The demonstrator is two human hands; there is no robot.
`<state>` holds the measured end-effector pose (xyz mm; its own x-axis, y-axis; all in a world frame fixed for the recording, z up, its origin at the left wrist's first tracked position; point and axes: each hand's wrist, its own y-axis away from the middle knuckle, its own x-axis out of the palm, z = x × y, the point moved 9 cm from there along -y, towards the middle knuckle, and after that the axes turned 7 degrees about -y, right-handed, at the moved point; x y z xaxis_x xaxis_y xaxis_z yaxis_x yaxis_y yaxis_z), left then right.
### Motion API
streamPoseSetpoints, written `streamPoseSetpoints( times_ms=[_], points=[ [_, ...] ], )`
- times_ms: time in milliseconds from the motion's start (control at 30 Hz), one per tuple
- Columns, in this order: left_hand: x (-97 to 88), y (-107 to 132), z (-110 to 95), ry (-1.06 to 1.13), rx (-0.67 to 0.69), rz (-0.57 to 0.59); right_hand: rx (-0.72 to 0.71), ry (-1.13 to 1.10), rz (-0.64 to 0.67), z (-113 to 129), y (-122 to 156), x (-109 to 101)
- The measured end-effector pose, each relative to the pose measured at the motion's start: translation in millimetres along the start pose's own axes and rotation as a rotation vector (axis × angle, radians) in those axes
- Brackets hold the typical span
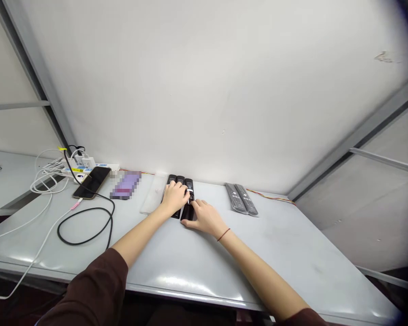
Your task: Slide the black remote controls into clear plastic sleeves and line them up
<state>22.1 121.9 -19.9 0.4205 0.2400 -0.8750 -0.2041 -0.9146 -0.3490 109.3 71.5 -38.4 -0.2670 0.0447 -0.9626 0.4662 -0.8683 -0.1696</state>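
Note:
Three black remote controls lie side by side near the wall, in the middle of a grey table. My left hand rests flat on top of the left ones, fingers together and bent over them. My right hand lies beside and on the rightmost black remote, its thumb against the remote's near end and a finger stretched along it. A thin red cord circles my right wrist.
Two grey remotes lie to the right. A clear plastic bag sits left of the black remotes, then a blurred purple item, a phone on a black cable, and a power strip with white cables.

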Motion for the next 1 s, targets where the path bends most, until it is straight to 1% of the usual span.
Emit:
streamPoseSetpoints(
  times_ms=[100, 200, 300, 367, 467, 533, 600, 667, 733, 800, 867, 900, 967, 1000],
  points=[
    [14.6, -1, -20, -0.034, 0.030, 0.050, -0.028, 0.023, -0.008, 8, 13, -3],
    [28.5, -2, -32, -0.074, -0.008, 0.131, -0.056, -0.008, 0.023, 18, 25, -6],
    [38.8, -2, -37, -0.081, -0.067, 0.216, -0.092, -0.046, 0.092, 28, 34, -8],
    [43.2, 0, -40, -0.069, -0.083, 0.249, -0.082, -0.056, 0.148, 31, 37, -8],
    [48.8, 1, -45, -0.032, -0.077, 0.283, -0.040, -0.076, 0.220, 29, 41, -10],
    [48.7, 0, -47, 0.049, -0.081, 0.275, -0.036, -0.120, 0.245, 25, 43, -13],
    [42.2, -2, -45, 0.206, -0.108, 0.223, -0.051, -0.207, 0.253, 19, 45, -18],
    [32.7, -3, -37, 0.458, -0.161, 0.159, -0.055, -0.317, 0.238, 10, 46, -27],
    [26.1, 1, -21, 0.779, -0.261, 0.123, -0.041, -0.420, 0.197, 0, 45, -36],
    [24.6, 8, -2, 1.093, -0.407, 0.116, -0.025, -0.498, 0.133, -7, 44, -45],
    [27.4, 19, 15, 1.359, -0.578, 0.136, -0.041, -0.547, 0.059, -6, 41, -54],
    [30.2, 24, 19, 1.482, -0.660, 0.171, -0.063, -0.559, 0.028, -2, 40, -58],
    [34.4, 32, 21, 1.685, -0.794, 0.257, -0.121, -0.564, -0.012, 9, 35, -64],
    [34.5, 34, 19, 1.751, -0.834, 0.293, -0.153, -0.560, -0.021, 16, 33, -65]
  ],
)
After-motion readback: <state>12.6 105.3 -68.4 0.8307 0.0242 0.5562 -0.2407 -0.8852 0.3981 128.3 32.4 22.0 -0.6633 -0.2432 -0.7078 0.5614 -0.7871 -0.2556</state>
